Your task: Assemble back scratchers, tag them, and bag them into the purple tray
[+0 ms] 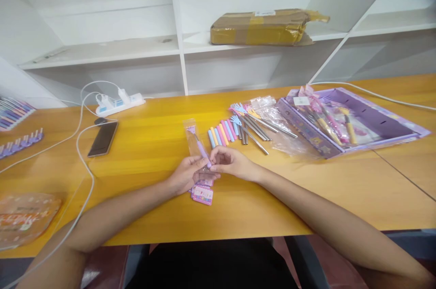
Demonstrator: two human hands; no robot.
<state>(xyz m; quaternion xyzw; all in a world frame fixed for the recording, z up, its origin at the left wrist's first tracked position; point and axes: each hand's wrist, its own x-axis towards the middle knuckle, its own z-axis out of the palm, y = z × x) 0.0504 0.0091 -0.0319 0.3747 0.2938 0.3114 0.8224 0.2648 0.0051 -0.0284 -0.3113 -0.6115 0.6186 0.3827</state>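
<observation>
A lilac back scratcher (202, 149) with a small hand-shaped head lies slanted in a clear plastic sleeve (192, 143). My left hand (185, 173) is closed around the sleeved handle from the left. At the handle's lower end, my right hand (235, 164) has its thumb and fingertips closed; whether they also pinch the sleeve's edge I cannot tell. Below my left hand lie several pink and purple printed cards (203, 195). Just beyond my hands is a row of pastel handle grips (222, 133). Metal rods with coloured scratcher heads (254, 127) lie to its right.
An open purple box (384, 138) with packaged items stands at the right, beside crumpled clear bags (288, 141). Leftward are a phone (103, 139), a power strip (121, 104), loose white cables and an orange-tinted pouch (29, 218). A taped carton (260, 27) rests on the shelf.
</observation>
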